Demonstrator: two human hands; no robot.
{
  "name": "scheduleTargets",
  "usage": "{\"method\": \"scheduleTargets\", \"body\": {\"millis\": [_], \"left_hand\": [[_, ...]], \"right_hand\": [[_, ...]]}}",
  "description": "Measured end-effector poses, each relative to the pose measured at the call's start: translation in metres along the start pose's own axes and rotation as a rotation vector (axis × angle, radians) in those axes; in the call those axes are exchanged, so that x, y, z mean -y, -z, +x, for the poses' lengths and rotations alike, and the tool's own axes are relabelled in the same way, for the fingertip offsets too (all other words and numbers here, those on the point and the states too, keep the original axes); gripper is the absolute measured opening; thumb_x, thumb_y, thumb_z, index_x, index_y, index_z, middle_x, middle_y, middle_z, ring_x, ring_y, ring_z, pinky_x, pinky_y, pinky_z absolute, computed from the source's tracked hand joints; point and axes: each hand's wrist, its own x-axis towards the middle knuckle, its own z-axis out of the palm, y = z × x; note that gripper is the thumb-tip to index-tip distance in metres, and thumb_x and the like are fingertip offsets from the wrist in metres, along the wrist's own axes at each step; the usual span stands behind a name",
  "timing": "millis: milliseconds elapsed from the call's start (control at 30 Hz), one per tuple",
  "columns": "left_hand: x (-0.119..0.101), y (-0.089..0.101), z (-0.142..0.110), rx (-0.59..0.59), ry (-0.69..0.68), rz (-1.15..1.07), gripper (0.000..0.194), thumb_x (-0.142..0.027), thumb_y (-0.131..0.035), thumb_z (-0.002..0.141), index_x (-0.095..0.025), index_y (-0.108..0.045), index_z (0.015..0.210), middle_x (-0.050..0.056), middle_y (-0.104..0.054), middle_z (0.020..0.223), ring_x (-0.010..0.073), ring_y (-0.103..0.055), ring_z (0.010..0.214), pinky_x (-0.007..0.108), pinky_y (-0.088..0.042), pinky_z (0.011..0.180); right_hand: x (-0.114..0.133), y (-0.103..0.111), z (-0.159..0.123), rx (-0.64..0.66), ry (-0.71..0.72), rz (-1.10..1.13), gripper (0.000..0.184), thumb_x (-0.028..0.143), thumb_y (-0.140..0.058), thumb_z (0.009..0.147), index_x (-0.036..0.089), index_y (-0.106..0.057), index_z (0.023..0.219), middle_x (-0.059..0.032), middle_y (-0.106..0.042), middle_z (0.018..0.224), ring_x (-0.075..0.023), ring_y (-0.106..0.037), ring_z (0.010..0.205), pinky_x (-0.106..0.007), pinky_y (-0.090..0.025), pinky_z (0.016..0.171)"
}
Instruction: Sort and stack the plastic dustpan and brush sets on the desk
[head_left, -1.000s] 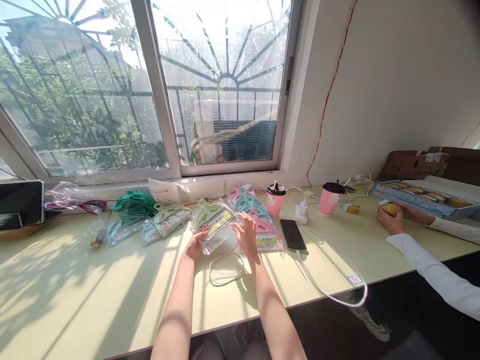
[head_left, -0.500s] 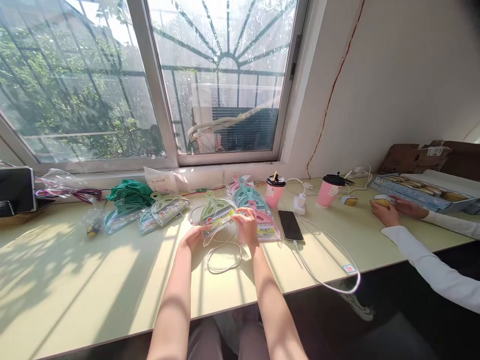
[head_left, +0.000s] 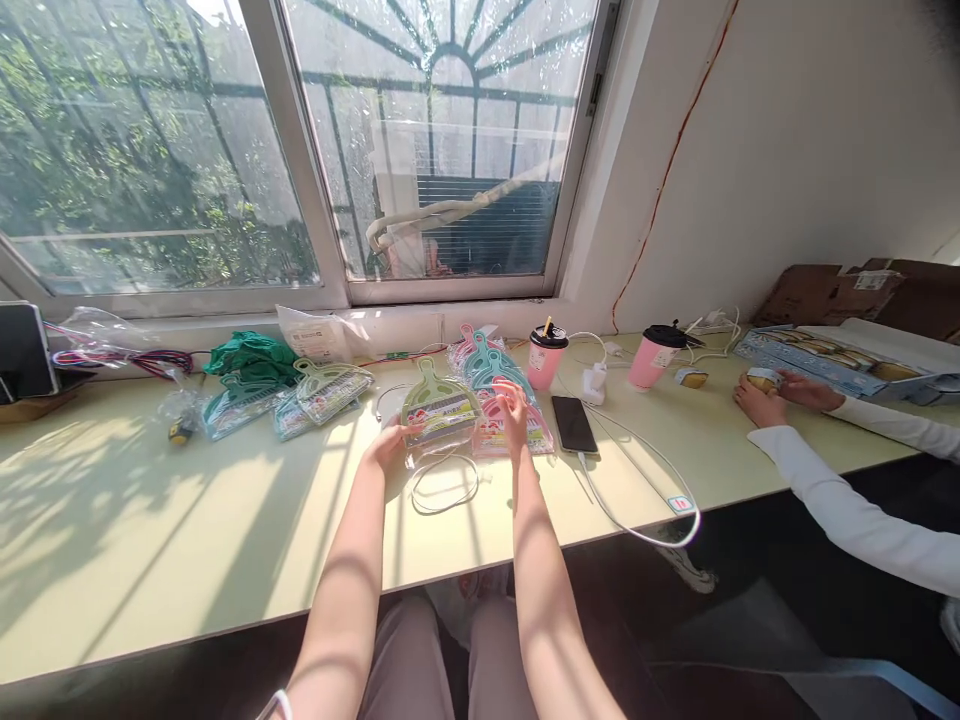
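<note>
Left hand (head_left: pixel 387 444) pinches green packet (head_left: pixel 444 412) toward bench (head_left: pixel 300 530) back edge, apparently steadying it; right hand's (head_left: pixel 515 418) grip over pink packet (head_left: pixel 541 438) cannot be determined.

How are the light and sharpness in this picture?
Head view: sunlight casts leafy, striped shadows on the pale yellow table; same view, the silver-framed glass window looks hazy, and small print on the green plastic-wrapped packet is unreadable.
</note>
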Motion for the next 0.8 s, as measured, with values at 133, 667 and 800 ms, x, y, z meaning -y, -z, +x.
{"method": "scheduleTargets", "body": {"millis": [133,667,800], "left_hand": [[-0.008,0.017,0.011,-0.076,-0.074,-0.025,0.065,-0.001,-0.083,0.062,-0.016,-0.067,0.124,0.011,-0.078,0.104,0.0239,-0.076,0.091,0.033,-0.066,0.076],[-0.002,0.017,0.02,-0.027,0.009,0.008,0.057,0.0,-0.077,0.068,-0.014,-0.067,0.122,0.014,-0.079,0.11,0.0331,-0.076,0.109,0.045,-0.069,0.087],[-0.004,0.018,0.02,-0.064,0.012,-0.006,0.053,0.0,-0.076,0.067,-0.012,-0.068,0.117,0.013,-0.078,0.106,0.0337,-0.075,0.11,0.046,-0.069,0.088]], "right_hand": [[0.005,-0.005,-0.008,0.314,0.039,-0.163,0.04,0.054,-0.086,0.078,0.03,-0.08,0.108,-0.0078,-0.064,0.142,-0.0307,-0.053,0.138,-0.051,-0.037,0.123],[0.004,-0.005,-0.008,0.238,0.126,-0.384,0.007,0.03,-0.08,0.084,0.025,-0.078,0.08,-0.0081,-0.066,0.13,-0.0302,-0.054,0.129,-0.052,-0.039,0.119],[0.003,-0.003,-0.007,0.266,0.101,-0.418,0.008,0.026,-0.08,0.082,0.023,-0.074,0.078,-0.0087,-0.07,0.118,-0.0293,-0.058,0.118,-0.048,-0.045,0.109]]}}
